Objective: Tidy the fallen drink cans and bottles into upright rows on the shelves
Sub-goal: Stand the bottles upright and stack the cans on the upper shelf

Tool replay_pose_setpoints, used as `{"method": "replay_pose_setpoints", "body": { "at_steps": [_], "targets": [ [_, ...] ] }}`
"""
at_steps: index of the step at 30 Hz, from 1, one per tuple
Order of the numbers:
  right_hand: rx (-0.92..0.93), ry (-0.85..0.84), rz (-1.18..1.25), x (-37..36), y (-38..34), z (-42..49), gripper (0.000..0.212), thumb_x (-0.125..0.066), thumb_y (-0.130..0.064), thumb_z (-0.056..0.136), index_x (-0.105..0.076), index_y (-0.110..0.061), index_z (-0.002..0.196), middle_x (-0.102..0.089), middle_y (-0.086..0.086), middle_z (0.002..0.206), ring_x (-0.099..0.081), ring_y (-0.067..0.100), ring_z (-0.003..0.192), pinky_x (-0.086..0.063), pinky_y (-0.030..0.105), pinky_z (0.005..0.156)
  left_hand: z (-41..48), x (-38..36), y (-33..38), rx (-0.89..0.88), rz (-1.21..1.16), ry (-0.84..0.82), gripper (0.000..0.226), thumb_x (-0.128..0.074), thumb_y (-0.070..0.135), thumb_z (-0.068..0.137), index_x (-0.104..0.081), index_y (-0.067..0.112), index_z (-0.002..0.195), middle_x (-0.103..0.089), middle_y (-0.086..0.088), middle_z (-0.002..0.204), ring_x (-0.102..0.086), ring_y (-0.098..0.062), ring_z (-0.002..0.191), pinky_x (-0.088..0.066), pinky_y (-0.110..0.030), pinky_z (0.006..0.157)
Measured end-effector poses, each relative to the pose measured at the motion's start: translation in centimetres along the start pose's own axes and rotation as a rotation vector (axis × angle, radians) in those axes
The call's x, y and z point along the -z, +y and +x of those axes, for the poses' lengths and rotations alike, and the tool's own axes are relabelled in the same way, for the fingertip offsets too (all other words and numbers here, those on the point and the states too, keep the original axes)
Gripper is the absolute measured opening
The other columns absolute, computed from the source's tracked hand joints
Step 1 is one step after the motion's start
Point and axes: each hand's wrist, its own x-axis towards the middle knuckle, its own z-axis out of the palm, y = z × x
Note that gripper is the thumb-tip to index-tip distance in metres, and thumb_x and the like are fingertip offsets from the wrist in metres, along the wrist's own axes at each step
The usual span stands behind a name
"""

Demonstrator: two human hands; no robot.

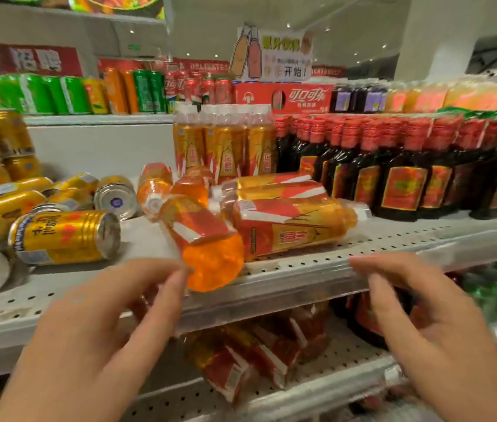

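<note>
Several orange drink bottles with red and gold labels lie fallen on the middle shelf (317,266). The nearest fallen bottle (207,248) juts over the shelf's front edge, base toward me. My left hand (113,324) is just below and left of it, fingers spread, fingertips at its base, holding nothing. My right hand (424,324) hovers open before the shelf edge to the right. A long fallen bottle (296,223) lies behind. Gold cans (64,236) lie on their sides at left. Three bottles (223,144) stand upright at the back.
Dark bottles with red caps (393,166) stand in rows on the right of the same shelf. The top shelf holds upright green, orange and red cans (137,92) and a red carton (283,97). More fallen bottles (256,354) lie on the lower shelf.
</note>
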Motion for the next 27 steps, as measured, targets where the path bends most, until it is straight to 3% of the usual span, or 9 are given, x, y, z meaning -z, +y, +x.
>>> {"method": "replay_pose_setpoints", "body": {
  "at_steps": [1,3,5,7,11,14,19,23,27],
  "targets": [
    [0.035,0.003,0.010,0.8,0.8,1.7,0.026,-0.054,-0.027,0.094,-0.065,-0.045,0.110,-0.064,-0.025,0.115,-0.057,-0.006,0.112,-0.037,0.001,0.086,0.8,-1.2,1.7,0.048,0.013,0.003,0.024,-0.046,-0.012,0.099,-0.066,0.002,0.097,-0.047,-0.008,0.078,-0.054,-0.021,0.081,-0.042,-0.017,0.068],
    [0.090,-0.042,-0.013,1.3,2.5,4.5,0.024,-0.054,-0.030,0.098,-0.061,-0.044,0.116,-0.060,-0.027,0.118,-0.052,-0.009,0.117,-0.033,-0.001,0.090,0.3,-1.5,4.9,-0.149,0.123,0.037,0.018,-0.048,-0.005,0.101,-0.065,-0.001,0.108,-0.054,-0.004,0.084,-0.051,-0.023,0.077,-0.049,-0.028,0.088],
    [0.106,-0.115,-0.042,1.1,4.3,6.8,0.027,-0.055,-0.036,0.100,-0.055,-0.039,0.127,-0.055,-0.026,0.123,-0.046,-0.013,0.119,-0.030,-0.002,0.091,-1.0,-1.6,6.9,-0.718,0.467,0.187,0.013,-0.055,0.024,0.102,-0.066,0.021,0.095,-0.060,0.008,0.077,-0.056,-0.008,0.073,-0.052,-0.034,0.077],
    [0.102,-0.218,-0.097,0.7,5.7,8.7,0.045,-0.056,-0.046,0.095,-0.048,-0.037,0.138,-0.048,-0.022,0.129,-0.041,-0.015,0.118,-0.031,0.000,0.091,-3.3,-2.3,7.9,-1.000,0.742,0.099,0.018,-0.051,0.045,0.099,-0.065,0.035,0.093,-0.061,0.020,0.080,-0.056,-0.002,0.078,-0.050,-0.036,0.072],
    [0.035,-0.417,-0.126,0.1,7.3,10.7,0.068,-0.047,-0.076,0.087,-0.033,-0.046,0.146,-0.046,-0.022,0.138,-0.045,-0.005,0.121,-0.038,0.020,0.091,-1.8,-4.9,9.4,-0.856,1.146,-0.115,0.049,-0.041,0.065,0.094,-0.055,0.036,0.129,-0.059,0.014,0.116,-0.051,-0.009,0.108,-0.047,-0.037,0.092],
    [0.033,-0.487,-0.116,0.1,8.1,10.8,0.076,-0.039,-0.092,0.075,-0.032,-0.054,0.141,-0.046,-0.026,0.132,-0.052,-0.007,0.112,-0.046,0.023,0.087,-0.9,-6.0,9.6,-0.831,1.338,-0.235,0.062,-0.033,0.078,0.086,-0.042,0.040,0.135,-0.054,0.011,0.122,-0.050,-0.015,0.113,-0.049,-0.041,0.095],
    [-0.044,-0.535,-0.075,0.4,8.2,11.9,0.080,-0.048,-0.098,0.061,-0.040,-0.059,0.131,-0.054,-0.027,0.122,-0.058,-0.005,0.103,-0.054,0.030,0.087,-0.5,-7.3,9.6,-0.929,1.554,-0.194,0.078,-0.044,0.079,0.084,-0.032,0.033,0.145,-0.051,0.003,0.129,-0.047,-0.021,0.116,-0.042,-0.042,0.101],
    [-0.086,-0.530,-0.011,1.5,7.3,12.9,0.072,-0.060,-0.095,0.055,-0.048,-0.063,0.118,-0.056,-0.033,0.117,-0.057,-0.010,0.102,-0.052,0.024,0.080,-0.5,-7.9,9.7,-0.938,1.505,-0.161,0.075,-0.048,0.077,0.084,-0.033,0.034,0.144,-0.050,0.004,0.126,-0.045,-0.019,0.115,-0.041,-0.041,0.103],
    [-0.008,-0.362,0.053,2.7,5.4,14.2,0.072,-0.066,-0.089,0.059,-0.045,-0.066,0.123,-0.053,-0.033,0.121,-0.055,-0.018,0.100,-0.044,0.011,0.070,-0.2,-7.9,10.2,-0.919,1.244,-0.150,0.069,-0.053,0.080,0.079,-0.045,0.037,0.133,-0.055,0.013,0.112,-0.050,-0.010,0.101,-0.049,-0.031,0.085]
  ]
}}
